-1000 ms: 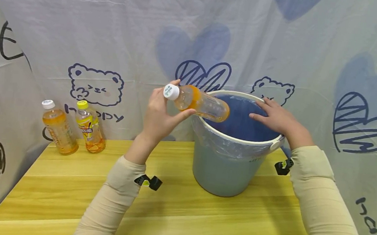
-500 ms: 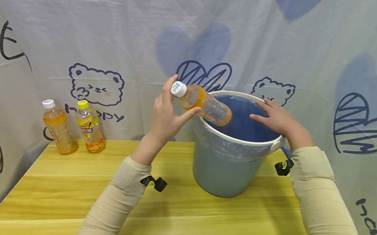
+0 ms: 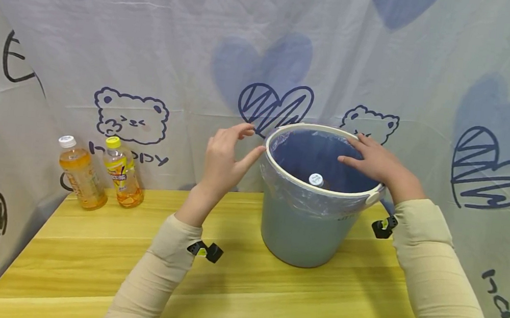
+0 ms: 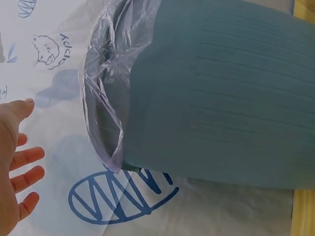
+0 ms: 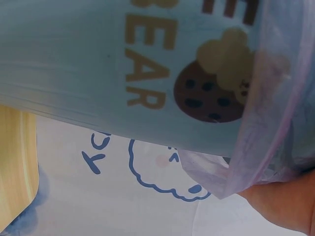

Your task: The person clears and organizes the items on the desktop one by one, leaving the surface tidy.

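Observation:
A grey-blue trash bin with a cream rim and a clear plastic liner stands on the table. Inside it, the white cap of a drink bottle shows; the bottle's body is mostly hidden by the near wall. My left hand is empty beside the rim's left side, thumb stretched toward the rim and fingers loosely bent. The left wrist view has this hand apart from the liner. My right hand rests on the rim's right side, fingers fairly straight and thumb over the opening.
Two drink bottles stand at the table's back left: an orange one with a white cap and one with a yellow cap. A printed curtain hangs behind the wooden table.
The white-capped bottle has left my left hand and dropped into the bin. My left hand moved slightly right, and its fingers are now free. My right hand has stayed on the rim.

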Motion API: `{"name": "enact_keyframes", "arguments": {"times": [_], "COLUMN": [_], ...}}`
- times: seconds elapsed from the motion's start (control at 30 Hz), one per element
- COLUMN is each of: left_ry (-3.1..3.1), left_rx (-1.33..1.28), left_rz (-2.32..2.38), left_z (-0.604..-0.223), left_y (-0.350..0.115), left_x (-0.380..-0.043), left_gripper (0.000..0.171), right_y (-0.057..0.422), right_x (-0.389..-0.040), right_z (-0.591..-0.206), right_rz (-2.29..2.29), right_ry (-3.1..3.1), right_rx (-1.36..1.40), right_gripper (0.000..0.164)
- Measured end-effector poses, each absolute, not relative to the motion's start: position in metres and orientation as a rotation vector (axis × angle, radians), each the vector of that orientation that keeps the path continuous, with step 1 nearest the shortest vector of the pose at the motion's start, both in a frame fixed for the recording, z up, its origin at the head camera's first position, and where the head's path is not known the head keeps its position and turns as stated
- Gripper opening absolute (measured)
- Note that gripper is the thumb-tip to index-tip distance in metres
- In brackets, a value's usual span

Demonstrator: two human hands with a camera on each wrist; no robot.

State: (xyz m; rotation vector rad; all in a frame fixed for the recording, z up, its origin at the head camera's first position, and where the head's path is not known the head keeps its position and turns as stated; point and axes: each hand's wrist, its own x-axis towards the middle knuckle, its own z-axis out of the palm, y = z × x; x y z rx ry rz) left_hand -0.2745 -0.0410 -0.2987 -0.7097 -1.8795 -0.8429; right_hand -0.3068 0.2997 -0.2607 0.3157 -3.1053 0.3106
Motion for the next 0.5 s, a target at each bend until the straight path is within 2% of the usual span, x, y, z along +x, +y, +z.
{"name": "enact_keyframes", "arguments": {"times": [0.23,0.5], "left_ry": [-1.922,-1.991], "left_rx": [-0.704,-0.693], "left_rz": [-0.756,-0.708], "left_z": [-0.308,-0.321], "left_y": [-0.051,-0.067], "left_x": [-0.275,-0.273], "left_gripper": [0.033,0.03], "right_y": [0.3,0.3], "right_x": [-0.307,-0.306], "right_z": [-0.261,-0.26], "right_rz": [0.303,0.306], "right_ry": [-3.099,-3.106], "right_rx": [0.316,0.305], "right_gripper": [0.08,0.079]}}
